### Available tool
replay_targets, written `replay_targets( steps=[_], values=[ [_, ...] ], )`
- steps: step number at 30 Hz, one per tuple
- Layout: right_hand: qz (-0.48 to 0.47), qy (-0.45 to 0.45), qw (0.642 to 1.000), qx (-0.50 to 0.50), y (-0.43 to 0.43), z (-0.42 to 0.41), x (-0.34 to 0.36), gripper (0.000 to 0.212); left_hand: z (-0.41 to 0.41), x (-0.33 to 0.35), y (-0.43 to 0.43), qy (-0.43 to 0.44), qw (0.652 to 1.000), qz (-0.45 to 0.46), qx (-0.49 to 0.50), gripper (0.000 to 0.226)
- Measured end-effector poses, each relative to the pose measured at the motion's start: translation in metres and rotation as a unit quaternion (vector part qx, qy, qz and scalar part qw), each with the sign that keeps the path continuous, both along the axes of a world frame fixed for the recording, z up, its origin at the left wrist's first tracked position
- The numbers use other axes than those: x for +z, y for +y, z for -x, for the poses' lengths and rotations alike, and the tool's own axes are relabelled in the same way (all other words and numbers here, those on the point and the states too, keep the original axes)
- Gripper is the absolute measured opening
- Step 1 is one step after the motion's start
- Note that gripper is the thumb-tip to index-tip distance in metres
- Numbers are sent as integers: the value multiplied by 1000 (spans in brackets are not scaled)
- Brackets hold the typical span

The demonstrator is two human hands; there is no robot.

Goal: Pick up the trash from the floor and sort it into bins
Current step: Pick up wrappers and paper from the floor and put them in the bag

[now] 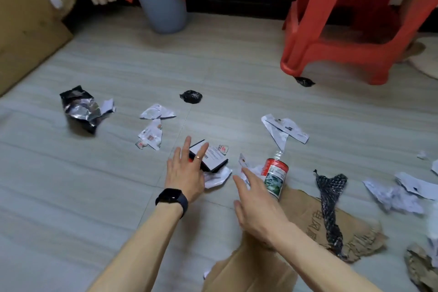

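Where trash (285,128) litters the floor (237,73), both hands (186,173) (257,208) stretch flat.

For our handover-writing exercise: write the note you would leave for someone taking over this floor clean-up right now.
Left hand: open, fingers spread over the small black-and-white box.
Right hand: open, holding nothing, reaching toward crumpled paper beside the red-labelled bottle.
On the floor: foil bag, paper scraps, black wads, mesh strip, torn cardboard.
Grey bin stands by the far wall.
Done: nothing lifted. Left: pick up and sort all of it.
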State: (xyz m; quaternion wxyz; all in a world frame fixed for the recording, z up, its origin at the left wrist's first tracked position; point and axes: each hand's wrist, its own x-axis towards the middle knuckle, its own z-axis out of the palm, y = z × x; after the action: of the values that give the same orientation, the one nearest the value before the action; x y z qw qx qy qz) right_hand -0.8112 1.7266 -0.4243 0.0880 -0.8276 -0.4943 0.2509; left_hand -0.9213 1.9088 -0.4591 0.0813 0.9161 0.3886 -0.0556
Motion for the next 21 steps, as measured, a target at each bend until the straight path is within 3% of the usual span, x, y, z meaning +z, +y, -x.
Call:
replay_targets(
  steps=[3,7,9,11,12,16,18,21],
  values=[
    [47,-2,999,-27,38,-12,-33,76,-21,-9,30,57,998,-4,-38,94],
    [168,-6,981,-95,50,-23,-66,88,-30,-33,54,141,983,81,-85,74],
    [125,-69,985,-91,41,-21,-75,71,-25,-40,47,108,988,87,-72,68],
    [91,-142,984,-52,28,-16,-83,44,-18,-42,31,97,993,30,-68,60],
    [68,-173,982,-32,21,-14,-85,42,-14,-43,23,110,991,16,-74,56],
    [45,-180,982,-14,13,-23,-82,46,3,-45,4,104,983,-62,-140,58],
    [30,-193,981,-3,14,-25,-74,38,12,-45,1,86,975,-107,-174,59],
    [48,-144,988,1,9,-25,-61,19,19,-17,-4,46,974,-127,-180,48]
  ],
)
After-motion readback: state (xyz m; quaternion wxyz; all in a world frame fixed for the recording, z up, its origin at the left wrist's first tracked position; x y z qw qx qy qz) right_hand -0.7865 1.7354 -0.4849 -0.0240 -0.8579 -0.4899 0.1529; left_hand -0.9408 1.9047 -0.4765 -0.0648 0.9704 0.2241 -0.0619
